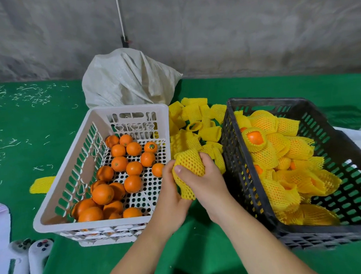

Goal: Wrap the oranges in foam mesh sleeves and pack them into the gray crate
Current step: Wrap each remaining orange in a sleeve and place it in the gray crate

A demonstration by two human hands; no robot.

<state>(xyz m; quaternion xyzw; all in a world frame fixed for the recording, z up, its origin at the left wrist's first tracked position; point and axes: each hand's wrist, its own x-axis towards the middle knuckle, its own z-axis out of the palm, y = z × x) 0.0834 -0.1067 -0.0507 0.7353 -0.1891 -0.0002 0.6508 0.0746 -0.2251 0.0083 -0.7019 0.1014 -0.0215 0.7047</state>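
Between the two crates, both my hands hold one yellow foam mesh sleeve (190, 164) pulled over a round fruit that is hidden inside it. My left hand (171, 191) grips the sleeve from below and the left. My right hand (204, 177) grips it from the right, thumb across the front. The white crate (59, 187) on the left holds several bare oranges (118, 163). The gray crate (248, 187) on the right holds several sleeved oranges (277, 153).
A pile of loose yellow sleeves (197, 121) lies on the green table behind my hands. One flat sleeve (42, 184) lies left of the white crate. A white woven sack (129, 79) stands at the back. Two white controllers (29, 259) lie at the front left.
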